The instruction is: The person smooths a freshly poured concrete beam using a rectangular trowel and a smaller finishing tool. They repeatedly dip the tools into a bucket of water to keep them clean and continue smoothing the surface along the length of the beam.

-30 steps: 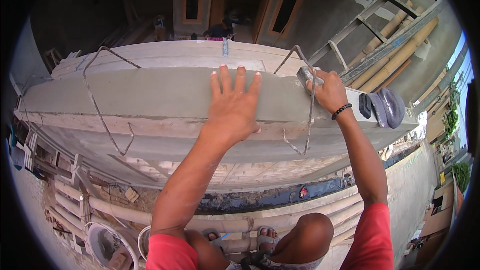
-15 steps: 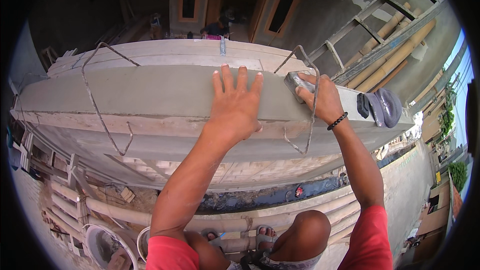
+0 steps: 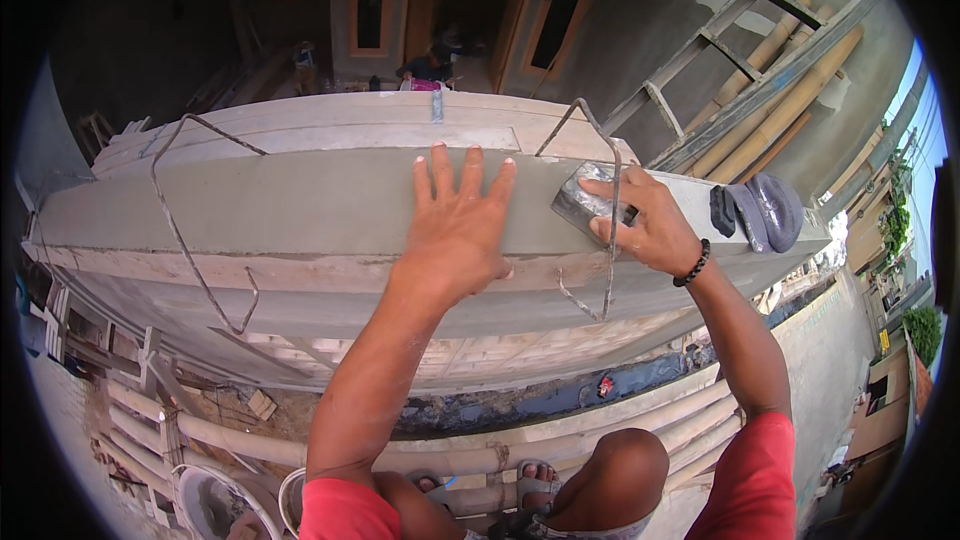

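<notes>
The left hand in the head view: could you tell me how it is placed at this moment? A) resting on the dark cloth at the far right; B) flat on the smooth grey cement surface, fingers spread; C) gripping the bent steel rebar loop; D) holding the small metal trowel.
B: the left hand lies palm down with fingers spread on the grey cement surface, while the right hand holds the small metal trowel beside the rebar loop.

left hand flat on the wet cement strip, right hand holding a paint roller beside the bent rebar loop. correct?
Not quite. The head view shows the right hand holding a small flat metal trowel, not a paint roller. The rest stands: the left hand lies flat, fingers spread, on the grey cement strip, and the trowel sits beside the bent rebar loop.
</notes>
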The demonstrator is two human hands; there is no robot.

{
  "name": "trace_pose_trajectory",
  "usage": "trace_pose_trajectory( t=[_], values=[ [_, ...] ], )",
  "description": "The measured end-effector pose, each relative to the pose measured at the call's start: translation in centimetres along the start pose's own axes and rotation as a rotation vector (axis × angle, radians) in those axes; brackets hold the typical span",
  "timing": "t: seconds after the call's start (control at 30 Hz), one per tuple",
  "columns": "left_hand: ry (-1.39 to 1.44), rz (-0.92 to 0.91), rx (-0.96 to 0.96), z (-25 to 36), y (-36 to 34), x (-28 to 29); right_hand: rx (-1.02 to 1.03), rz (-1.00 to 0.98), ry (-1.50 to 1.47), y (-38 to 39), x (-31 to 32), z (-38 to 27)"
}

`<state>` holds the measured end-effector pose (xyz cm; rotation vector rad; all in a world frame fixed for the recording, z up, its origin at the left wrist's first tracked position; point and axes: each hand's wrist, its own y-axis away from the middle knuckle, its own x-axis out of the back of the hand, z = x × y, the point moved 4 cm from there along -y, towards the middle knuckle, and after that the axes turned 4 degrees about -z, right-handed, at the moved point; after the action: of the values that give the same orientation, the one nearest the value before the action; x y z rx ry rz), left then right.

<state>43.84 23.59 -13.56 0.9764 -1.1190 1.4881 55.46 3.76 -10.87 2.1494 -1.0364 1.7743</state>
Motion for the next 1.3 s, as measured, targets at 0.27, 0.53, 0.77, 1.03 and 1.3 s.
trace_pose_trajectory(
  t=[0.27,0.53,0.77,1.03,1.3],
  values=[
    [0.003,-0.011,-0.009,0.6,-0.1,-0.3,0.034,0.060,0.048,0.2,-0.5,1.3],
    [0.007,-0.025,-0.013,0.7,-0.2,-0.1,-0.139,-0.004,0.044,1.7,1.6,3.2],
    [-0.014,0.002,-0.045,1.3,-0.2,0.1,-0.175,0.074,0.129,-0.7,1.2,4.2],
    [0.003,-0.029,0.015,1.5,0.0,0.2,-0.264,0.108,0.096,4.2,3.7,6.8],
    [-0.010,-0.001,-0.045,1.0,-0.3,-0.2,-0.086,0.090,0.094,-1.8,-0.3,2.0]
  ],
)
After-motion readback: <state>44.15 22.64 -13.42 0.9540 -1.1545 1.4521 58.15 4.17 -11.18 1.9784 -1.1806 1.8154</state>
